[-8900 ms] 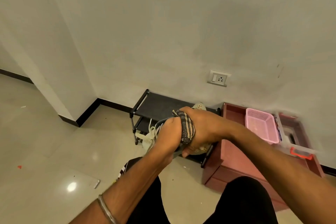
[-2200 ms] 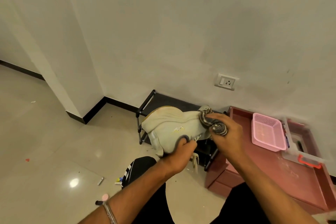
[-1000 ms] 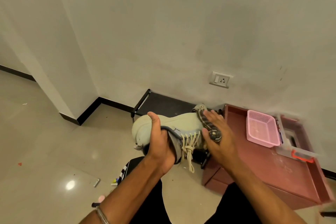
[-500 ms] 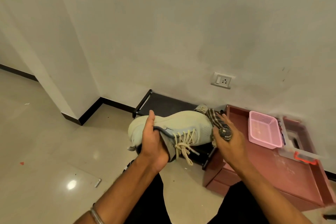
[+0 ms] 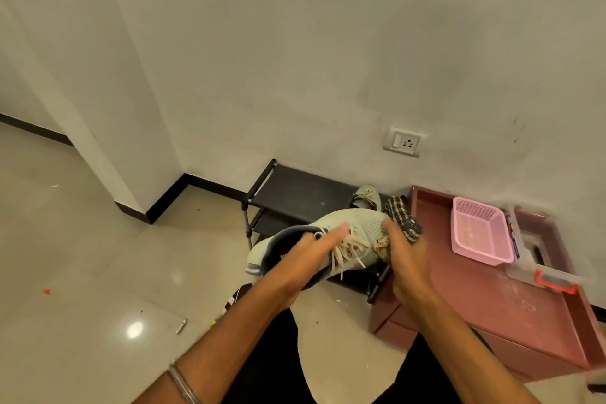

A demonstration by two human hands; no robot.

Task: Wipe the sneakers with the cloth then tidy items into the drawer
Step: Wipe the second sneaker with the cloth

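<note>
I hold a pale grey-green sneaker (image 5: pixel 364 228) in the air in front of the black shoe rack (image 5: pixel 295 193). My left hand (image 5: pixel 308 256) grips it at the collar, fingers lying across the tongue and cream laces. My right hand (image 5: pixel 405 256) holds a dark checked cloth (image 5: pixel 401 218) bunched against the sneaker's toe. A second sneaker (image 5: pixel 365 197) stands on the rack's top shelf behind. The red-brown drawer unit (image 5: pixel 492 305) sits to the right of the rack.
A pink plastic basket (image 5: pixel 475 233) and a clear box with an orange latch (image 5: pixel 544 275) rest on the drawer unit's top. Small bits of litter (image 5: pixel 181 326) lie on the tiled floor at left. A wall socket (image 5: pixel 405 142) is above the rack.
The sneaker has turned so its opening and laces face me, and my left hand has shifted from its heel onto the tongue. My right hand keeps the cloth at the toe.
</note>
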